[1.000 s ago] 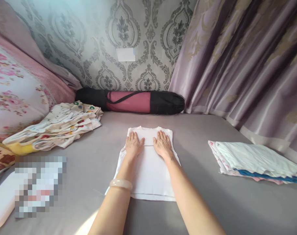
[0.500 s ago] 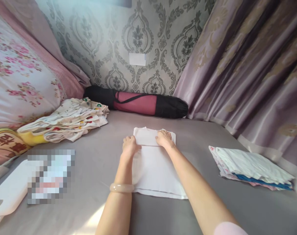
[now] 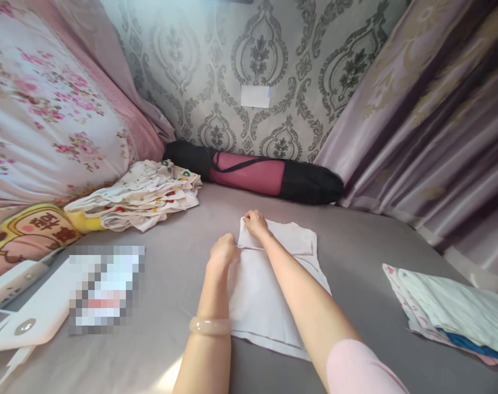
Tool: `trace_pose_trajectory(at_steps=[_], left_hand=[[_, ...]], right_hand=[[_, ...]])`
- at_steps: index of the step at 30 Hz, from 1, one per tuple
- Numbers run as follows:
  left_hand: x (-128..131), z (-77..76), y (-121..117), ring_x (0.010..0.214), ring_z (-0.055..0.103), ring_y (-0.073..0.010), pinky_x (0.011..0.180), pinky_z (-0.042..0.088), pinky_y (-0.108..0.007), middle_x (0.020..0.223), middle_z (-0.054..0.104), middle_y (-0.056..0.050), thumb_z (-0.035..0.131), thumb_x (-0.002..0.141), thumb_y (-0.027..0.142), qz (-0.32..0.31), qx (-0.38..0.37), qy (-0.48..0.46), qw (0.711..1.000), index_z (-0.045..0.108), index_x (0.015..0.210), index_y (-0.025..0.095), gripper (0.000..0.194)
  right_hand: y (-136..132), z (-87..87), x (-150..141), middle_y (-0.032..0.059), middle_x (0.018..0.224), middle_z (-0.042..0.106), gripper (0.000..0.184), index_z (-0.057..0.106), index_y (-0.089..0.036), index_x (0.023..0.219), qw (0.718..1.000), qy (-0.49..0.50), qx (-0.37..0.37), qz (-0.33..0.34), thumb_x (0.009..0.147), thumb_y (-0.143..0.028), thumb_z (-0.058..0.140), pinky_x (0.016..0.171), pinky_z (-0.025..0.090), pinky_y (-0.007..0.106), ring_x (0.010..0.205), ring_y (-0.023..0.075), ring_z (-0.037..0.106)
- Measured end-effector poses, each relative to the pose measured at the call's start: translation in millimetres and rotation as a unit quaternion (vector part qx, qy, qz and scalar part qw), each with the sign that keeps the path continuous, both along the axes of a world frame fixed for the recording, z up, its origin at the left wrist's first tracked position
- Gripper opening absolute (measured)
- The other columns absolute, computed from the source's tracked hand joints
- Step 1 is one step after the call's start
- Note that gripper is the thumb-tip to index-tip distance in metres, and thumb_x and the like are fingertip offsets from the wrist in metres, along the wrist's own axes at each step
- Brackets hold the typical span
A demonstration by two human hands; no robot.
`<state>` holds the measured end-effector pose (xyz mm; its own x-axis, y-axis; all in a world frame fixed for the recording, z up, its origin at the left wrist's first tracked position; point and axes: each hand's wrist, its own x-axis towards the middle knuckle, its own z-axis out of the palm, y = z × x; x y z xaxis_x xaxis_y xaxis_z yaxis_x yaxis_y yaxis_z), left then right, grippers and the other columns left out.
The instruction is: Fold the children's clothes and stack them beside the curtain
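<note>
In the head view a white garment (image 3: 276, 306) lies spread on the grey sheet, its far end turned over in a flat flap (image 3: 292, 236). My right hand (image 3: 256, 223) reaches across to the flap's far left corner, with its fingers closed on the cloth there. Just nearer to me, my left hand (image 3: 224, 250) is at the garment's left edge by the fold, its fingers curled onto the cloth and their tips partly hidden. A pale bangle (image 3: 210, 326) circles my left wrist. My right forearm covers part of the garment's right side.
A stack of folded clothes (image 3: 462, 306) lies on the right, and a pile of printed garments (image 3: 150, 194) on the left. Nearer left are a white power bank (image 3: 47, 306), a power strip (image 3: 17, 282) and a blurred item (image 3: 109, 290). A black-and-red rolled bag (image 3: 253, 174) lies along the wall.
My right hand has moved left along the flap to its far left corner. The garment now lies turned at a slant. The view has shifted left.
</note>
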<state>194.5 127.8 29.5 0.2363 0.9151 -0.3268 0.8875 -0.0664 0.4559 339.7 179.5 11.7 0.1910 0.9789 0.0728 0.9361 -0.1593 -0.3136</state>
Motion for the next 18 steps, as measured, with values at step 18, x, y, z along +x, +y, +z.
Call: trace_pose_trajectory(at_steps=[18], left_hand=[[-18.0, 18.3, 0.8, 0.065, 0.065, -0.0185, 0.052, 0.039, -0.023, 0.062, 0.066, -0.001, 0.069, 0.068, 0.041, 0.016, -0.021, -0.044, 0.999, 0.060, 0.069, 0.021, 0.022]], right_hand=[[-18.4, -4.9, 23.3, 0.0087, 0.124, 0.059, 0.039, 0.057, -0.018, 0.126, 0.996, 0.044, 0.074, 0.036, 0.093, -0.012, 0.037, 0.097, 0.039, 0.027, 0.112, 0.0166, 0.055]])
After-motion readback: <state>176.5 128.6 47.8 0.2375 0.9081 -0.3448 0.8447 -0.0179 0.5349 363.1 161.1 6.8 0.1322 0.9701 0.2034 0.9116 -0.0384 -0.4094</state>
